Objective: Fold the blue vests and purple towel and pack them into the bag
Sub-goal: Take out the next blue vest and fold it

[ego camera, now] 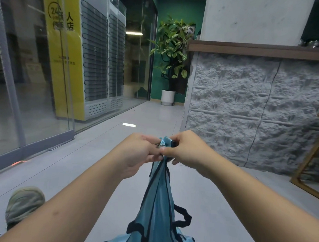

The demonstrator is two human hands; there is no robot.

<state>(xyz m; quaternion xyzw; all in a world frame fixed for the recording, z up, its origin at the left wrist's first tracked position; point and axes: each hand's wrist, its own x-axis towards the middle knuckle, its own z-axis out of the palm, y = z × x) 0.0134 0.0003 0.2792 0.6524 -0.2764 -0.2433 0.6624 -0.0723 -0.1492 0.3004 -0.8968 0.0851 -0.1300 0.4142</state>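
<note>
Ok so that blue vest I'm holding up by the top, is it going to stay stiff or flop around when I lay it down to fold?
Probably floppy: the blue vest hangs limp from the left hand and right hand, bunched into a narrow drape. It looks thin and light, likely mesh, so it may shift easily. The dark trim loops curl loosely and could tangle.

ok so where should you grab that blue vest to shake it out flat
By its top edge, from above, one hand toward each end. Both hands now pinch it bunched together, so the blue vest hangs as a narrow twisted strip; spreading the grips apart should open it.
</note>
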